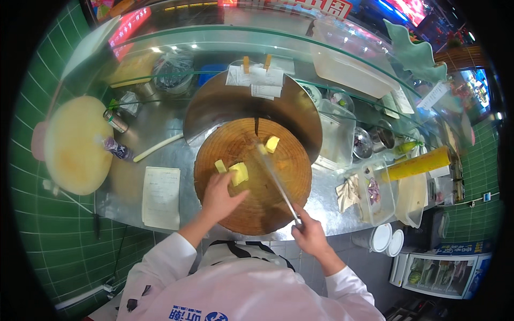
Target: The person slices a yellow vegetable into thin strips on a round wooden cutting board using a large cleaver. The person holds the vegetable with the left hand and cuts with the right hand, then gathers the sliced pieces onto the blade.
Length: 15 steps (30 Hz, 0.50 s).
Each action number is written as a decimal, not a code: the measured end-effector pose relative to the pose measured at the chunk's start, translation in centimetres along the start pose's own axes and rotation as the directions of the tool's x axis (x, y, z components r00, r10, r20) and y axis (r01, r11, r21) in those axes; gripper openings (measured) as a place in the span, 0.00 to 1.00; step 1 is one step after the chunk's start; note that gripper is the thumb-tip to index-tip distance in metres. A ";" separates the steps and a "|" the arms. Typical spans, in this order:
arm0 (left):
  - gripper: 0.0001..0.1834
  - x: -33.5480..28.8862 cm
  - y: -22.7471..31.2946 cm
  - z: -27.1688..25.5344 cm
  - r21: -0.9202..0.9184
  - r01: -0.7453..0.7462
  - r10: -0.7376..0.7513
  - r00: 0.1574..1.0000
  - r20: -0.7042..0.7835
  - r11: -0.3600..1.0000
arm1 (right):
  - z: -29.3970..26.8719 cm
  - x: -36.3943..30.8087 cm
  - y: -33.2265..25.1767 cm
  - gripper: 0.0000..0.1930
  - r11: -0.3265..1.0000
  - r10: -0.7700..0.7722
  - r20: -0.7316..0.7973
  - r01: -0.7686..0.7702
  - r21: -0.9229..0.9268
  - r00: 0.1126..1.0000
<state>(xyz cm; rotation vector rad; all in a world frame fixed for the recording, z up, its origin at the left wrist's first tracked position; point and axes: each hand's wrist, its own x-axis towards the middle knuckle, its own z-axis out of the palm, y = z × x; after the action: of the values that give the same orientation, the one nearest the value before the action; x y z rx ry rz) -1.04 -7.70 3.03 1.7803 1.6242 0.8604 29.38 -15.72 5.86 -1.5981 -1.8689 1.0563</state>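
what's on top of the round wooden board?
On the board: three yellow chunks. The left hand rests by the biggest; the right hand holds a knife across it. Anything under the left hand or blade is covered.

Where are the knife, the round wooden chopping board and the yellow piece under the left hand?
knife point(276, 179): head view, middle of the long blade.
round wooden chopping board point(257, 206): head view, bare wood near its centre.
yellow piece point(239, 173): head view, its top face beside the left hand's fingers.
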 end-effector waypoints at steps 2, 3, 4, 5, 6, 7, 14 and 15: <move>0.45 0.7 -2.6 -0.4 0.201 0.003 -0.005 1.000 0.010 0.980 | -1.0 -2.1 1.6 0.35 0.998 0.068 -0.017 -0.068 -0.003 0.998; 0.46 1.2 -2.8 0.1 0.237 -0.054 0.057 0.998 -0.006 0.970 | -0.9 -2.9 2.2 0.35 0.993 0.116 -0.024 -0.115 0.032 0.993; 0.48 1.9 -2.7 0.6 0.273 -0.115 0.124 0.992 -0.014 0.955 | -0.7 -3.9 2.8 0.35 0.984 0.167 -0.035 -0.165 0.070 0.985; 0.49 2.5 -2.8 1.1 0.309 -0.174 0.190 0.982 -0.021 0.935 | -0.3 -4.8 3.5 0.35 0.971 0.219 -0.044 -0.213 0.108 0.975; 0.50 3.2 -3.2 1.5 0.310 -0.175 0.172 0.984 0.036 0.935 | 0.5 -5.5 4.8 0.34 0.961 0.226 -0.063 -0.212 0.176 0.972; 0.52 3.9 -3.6 1.6 0.317 -0.173 0.152 0.984 0.092 0.932 | 0.7 -5.9 4.6 0.34 0.954 0.246 -0.069 -0.229 0.192 0.967; 0.51 4.9 -4.1 1.3 0.229 -0.058 -0.009 0.959 0.283 0.972 | 3.0 -6.0 4.0 0.34 0.964 0.212 -0.124 -0.187 0.189 0.969; 0.51 4.8 -4.1 1.5 0.243 -0.087 0.021 0.966 0.259 0.966 | 2.8 -5.8 3.5 0.34 0.964 0.214 -0.108 -0.191 0.185 0.971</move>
<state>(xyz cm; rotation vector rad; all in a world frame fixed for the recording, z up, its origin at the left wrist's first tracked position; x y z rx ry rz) -2.18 -2.53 -0.74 2.0238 1.5757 0.4372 30.64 -21.94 2.17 -1.7372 -1.5116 1.1389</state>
